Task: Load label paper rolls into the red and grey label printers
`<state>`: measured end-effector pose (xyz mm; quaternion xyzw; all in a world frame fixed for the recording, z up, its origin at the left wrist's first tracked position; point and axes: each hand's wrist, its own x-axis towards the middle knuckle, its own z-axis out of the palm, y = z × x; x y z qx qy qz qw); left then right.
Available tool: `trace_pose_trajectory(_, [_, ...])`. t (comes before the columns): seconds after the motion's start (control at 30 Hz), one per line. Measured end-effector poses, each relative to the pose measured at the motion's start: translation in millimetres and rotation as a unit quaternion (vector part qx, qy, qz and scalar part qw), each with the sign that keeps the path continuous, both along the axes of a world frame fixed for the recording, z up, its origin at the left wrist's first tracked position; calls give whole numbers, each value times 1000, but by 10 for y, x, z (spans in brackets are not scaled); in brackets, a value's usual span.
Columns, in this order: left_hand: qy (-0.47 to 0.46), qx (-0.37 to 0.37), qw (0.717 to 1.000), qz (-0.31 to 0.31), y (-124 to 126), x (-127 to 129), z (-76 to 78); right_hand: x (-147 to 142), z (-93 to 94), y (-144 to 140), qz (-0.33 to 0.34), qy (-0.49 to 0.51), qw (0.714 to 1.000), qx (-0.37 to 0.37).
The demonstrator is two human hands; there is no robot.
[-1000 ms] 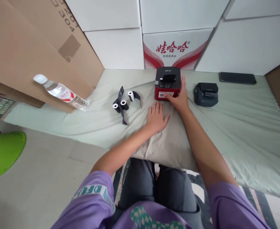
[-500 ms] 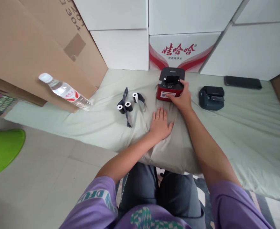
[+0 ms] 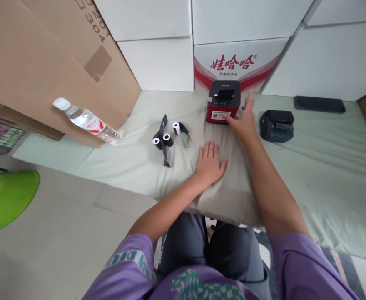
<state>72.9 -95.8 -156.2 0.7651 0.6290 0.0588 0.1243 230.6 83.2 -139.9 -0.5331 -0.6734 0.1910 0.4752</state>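
Head view. The red-and-black device (image 3: 223, 103) has shifted slightly away from the wearer, toward twelve o'clock. The right hand (image 3: 247, 123), whose fingers curled along the device's right side half a second ago, now has them spread and standing clear of that side. The change suggests that the hold is being eased, the device resting upright on the cloth (image 3: 326, 166) under its own weight.

Relative to this hand, the device lies at ten o'clock, its lower right front corner nearest the thumb. The thumb tip overlaps the right end of the white label (image 3: 218, 115); whether it presses there or only passes in front cannot be told. No closed grip is visible. The left hand (image 3: 209, 164), unchanged, lies flat on the cloth holding nothing, between six and seven o'clock from the device and apart from it.

Also shown, taken from the device: the printed carton (image 3: 232, 62) near twelve o'clock, just behind; paper rolls (image 3: 168, 140) at eight; a dark unit (image 3: 277, 126) between three and four, beyond the right hand
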Motion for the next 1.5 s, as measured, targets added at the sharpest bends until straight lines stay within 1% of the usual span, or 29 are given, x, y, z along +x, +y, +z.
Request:
trace_pose_trajectory(0.03, [0,-2,1000,0,-6,0,-6,130,58,-103,-30,-18,999,8])
trace_pose_trajectory(0.07, [-1,-2,1000,-1,-12,0,-12,282,114,-205,-85,-35,995,25])
trace_pose_trajectory(0.1, [-3,0,1000,-1,-15,0,-19,443,166,-298,-136,-63,988,18])
trace_pose_trajectory(0.13, [-5,3,1000,-1,-17,0,-25,597,209,-380,-200,-80,976,1])
trace_pose_trajectory(0.17, [-6,5,1000,0,-18,1,-30,730,240,-447,-251,-101,962,-33])
trace_pose_trajectory(0.2, [-8,6,1000,1,-17,1,-33,832,256,-499,-283,-123,948,-85])
trace_pose_trajectory(0.23, [-8,6,1000,2,-15,2,-35,897,257,-539,-300,-137,934,-136])
trace_pose_trajectory(0.27, [-8,5,1000,3,-12,2,-35,926,244,-568,-303,-150,924,-180])
trace_pose_trajectory(0.3, [-8,3,1000,3,-9,1,-34,923,220,-589,-302,-159,916,-210])
trace_pose_trajectory(0.33, [-8,1,1000,3,-7,0,-31,897,187,-603,-303,-165,912,-220])
trace_pose_trajectory(0.43, [-10,-3,1000,0,-7,-8,-16,764,65,-624,-317,-182,912,-185])
trace_pose_trajectory(0.53, [-25,1,1000,3,-8,-23,5,665,-65,-645,-302,-196,919,-162])
trace_pose_trajectory(0.6, [-54,17,998,14,17,-39,21,607,-153,-690,-281,-198,929,-138])
trace_pose_trajectory(0.63, [-79,26,996,23,47,-51,30,568,-193,-729,-269,-196,935,-121])
trace_pose_trajectory(0.7, [-157,33,986,45,152,-84,54,449,-254,-848,-237,-194,947,-91])
trace_pose_trajectory(0.77, [-261,1,963,62,315,-134,94,279,-279,-1010,-200,-196,957,-77])
trace_pose_trajectory(0.83, [-352,-66,931,71,512,-204,155,86,-272,-1182,-157,-201,964,-76])
trace_pose_trajectory(0.9, [-395,-140,905,77,699,-291,236,-80,-254,-1324,-116,-201,970,-74])
trace_pose_trajectory(1.0, [-405,-222,882,93,882,-426,353,-206,-248,-1440,-74,-185,978,-63])
trace_pose_trajectory(1.1, [-418,-252,868,94,922,-500,402,-197,-267,-1468,-42,-172,982,-64])
trace_pose_trajectory(1.23, [-422,-234,870,97,883,-476,357,-137,-267,-1471,-12,-168,982,-89])
trace_pose_trajectory(1.4, [-422,-230,872,91,903,-442,262,-88,-238,-1443,-2,-164,982,-90])
trace_pose_trajectory(1.5, [-427,-220,873,86,920,-451,232,-48,-231,-1407,0,-166,982,-91])
